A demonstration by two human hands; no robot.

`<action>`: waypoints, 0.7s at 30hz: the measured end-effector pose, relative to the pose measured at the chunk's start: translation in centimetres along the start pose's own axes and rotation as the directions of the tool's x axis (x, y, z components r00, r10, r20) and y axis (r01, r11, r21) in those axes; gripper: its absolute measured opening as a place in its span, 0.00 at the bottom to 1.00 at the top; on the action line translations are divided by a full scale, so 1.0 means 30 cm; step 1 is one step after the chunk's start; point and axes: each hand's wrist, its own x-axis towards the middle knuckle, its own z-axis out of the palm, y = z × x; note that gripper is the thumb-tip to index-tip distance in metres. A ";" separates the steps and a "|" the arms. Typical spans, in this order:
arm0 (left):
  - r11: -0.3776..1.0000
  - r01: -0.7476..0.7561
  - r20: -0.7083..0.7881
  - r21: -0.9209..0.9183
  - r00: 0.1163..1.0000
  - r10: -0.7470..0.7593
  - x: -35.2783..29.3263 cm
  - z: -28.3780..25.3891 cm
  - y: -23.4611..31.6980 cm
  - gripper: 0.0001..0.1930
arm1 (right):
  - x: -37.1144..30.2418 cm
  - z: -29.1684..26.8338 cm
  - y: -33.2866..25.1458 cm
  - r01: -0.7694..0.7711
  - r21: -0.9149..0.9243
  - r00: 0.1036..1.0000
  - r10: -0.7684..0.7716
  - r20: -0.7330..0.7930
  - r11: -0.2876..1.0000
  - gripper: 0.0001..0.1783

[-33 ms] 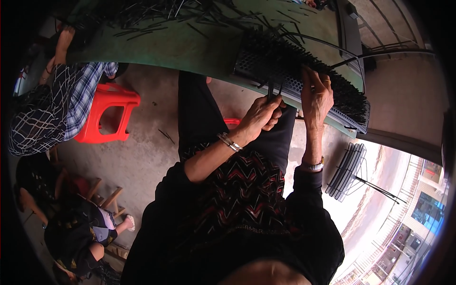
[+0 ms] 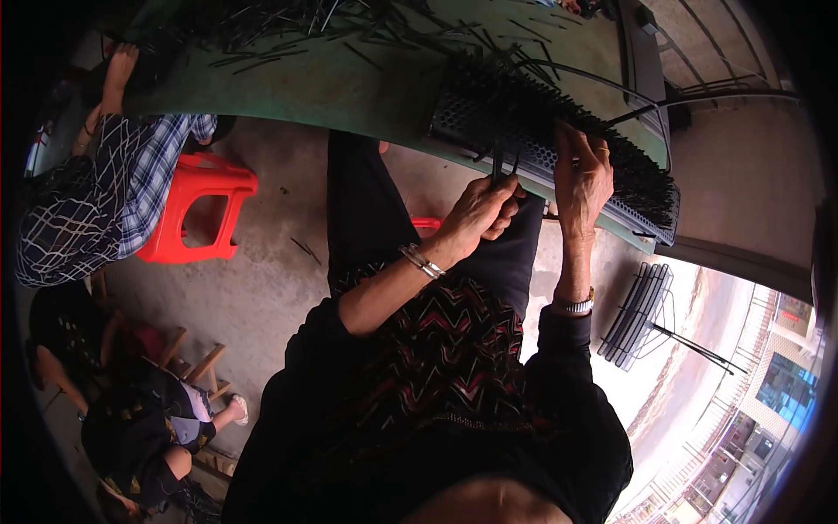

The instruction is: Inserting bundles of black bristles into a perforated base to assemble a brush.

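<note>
A long black perforated block (image 2: 467, 127) lies at the table's near edge, its top crowded with short black strips (image 2: 642, 175) standing on end. My left hand (image 2: 480, 214) is closed around a few thin black strips (image 2: 498, 164) that stick up past its thumb, just in front of the block. Against the block's holed face rests my right hand (image 2: 583, 179), thumb and fingers pinched together. Its fingertips are partly lost against the dark strips, so what they grip cannot be made out.
Many loose black strips (image 2: 262, 35) lie across the green table (image 2: 297, 92). A black cable (image 2: 690, 102) arches over the block's far right. A red plastic stool (image 2: 205, 205) and a co-worker (image 2: 78, 201) are at left, another seated person (image 2: 140, 419) lower left. A grey slatted rack (image 2: 633, 314) stands at right.
</note>
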 end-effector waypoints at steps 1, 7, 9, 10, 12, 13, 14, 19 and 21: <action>1.000 -0.009 -0.009 0.004 1.000 0.009 -0.004 0.002 0.002 0.18 | -0.003 0.000 0.004 -0.018 0.029 1.000 0.018 -0.020 0.999 0.08; 1.000 0.008 0.019 -0.002 1.000 -0.008 -0.010 0.008 -0.002 0.17 | -0.001 -0.002 0.018 0.053 -0.022 0.998 -0.053 -0.033 0.998 0.09; 1.000 -0.004 0.037 -0.005 0.999 0.004 -0.002 0.001 -0.010 0.17 | 0.003 0.002 0.011 0.047 -0.028 0.999 -0.047 -0.009 0.999 0.09; 1.000 -0.015 0.053 -0.009 0.998 0.016 0.002 -0.002 -0.014 0.17 | 0.006 0.000 0.009 0.044 -0.020 0.999 -0.044 -0.015 0.999 0.09; 1.000 -0.009 0.038 0.001 0.999 0.009 0.000 0.008 -0.008 0.17 | 0.020 0.000 0.008 -0.027 -0.019 1.000 0.027 0.002 0.999 0.09; 1.000 -0.002 0.022 0.011 1.000 0.002 0.000 0.013 -0.006 0.17 | 0.025 0.007 0.014 -0.027 -0.019 1.000 0.027 0.002 0.999 0.09; 1.000 0.000 0.023 0.011 1.000 0.000 0.000 0.016 -0.010 0.17 | 0.026 0.016 0.022 -0.037 -0.018 0.999 0.037 -0.002 0.999 0.09; 1.000 -0.003 -0.008 -0.013 1.000 0.003 -0.004 0.020 -0.018 0.18 | 0.022 0.031 -0.002 0.037 -0.085 0.997 -0.042 -0.057 0.996 0.10; 1.000 -0.011 -0.002 -0.015 1.000 0.011 -0.003 0.017 -0.021 0.18 | 0.013 0.028 -0.002 0.028 -0.107 0.997 -0.036 -0.069 0.994 0.10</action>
